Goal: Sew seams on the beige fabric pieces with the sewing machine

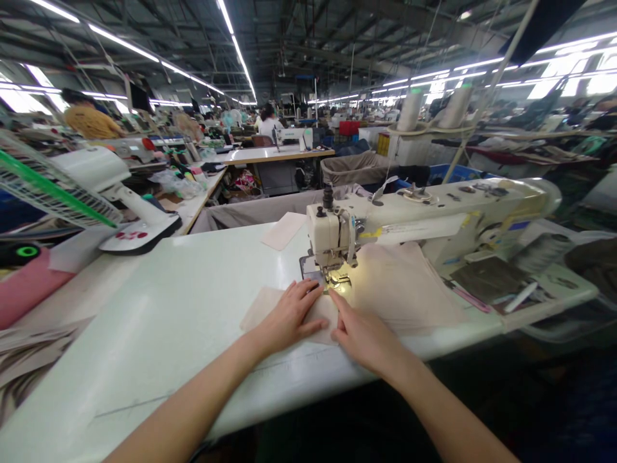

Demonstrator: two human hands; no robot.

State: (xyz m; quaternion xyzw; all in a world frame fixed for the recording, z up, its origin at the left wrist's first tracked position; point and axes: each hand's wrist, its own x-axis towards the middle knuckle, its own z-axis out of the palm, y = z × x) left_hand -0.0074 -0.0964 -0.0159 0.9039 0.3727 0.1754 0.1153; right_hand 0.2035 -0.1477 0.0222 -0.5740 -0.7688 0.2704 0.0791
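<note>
A cream sewing machine [332, 235] stands on the pale table, its lamp lighting the presser foot [332, 280]. A light beige fabric piece [260, 308] lies flat below the foot. My left hand [292, 315] rests palm down on it, fingers stretched out and a little apart, tips just left of the foot. My right hand [364, 334] touches the fabric's right edge. Its index finger points at the foot and its thumb sits apart below; the other fingers are mostly hidden. To the right, larger beige fabric [400, 283] lies under the machine arm.
Another small beige piece [284, 230] lies behind, left of the machine head. A white fan [139, 212] stands at the left. Pink-handled snips [470, 299] and a dark cloth [489, 280] lie right. Thread cones [409, 110] and a fabric-lined bin [357, 168] are beyond; people sit farther off.
</note>
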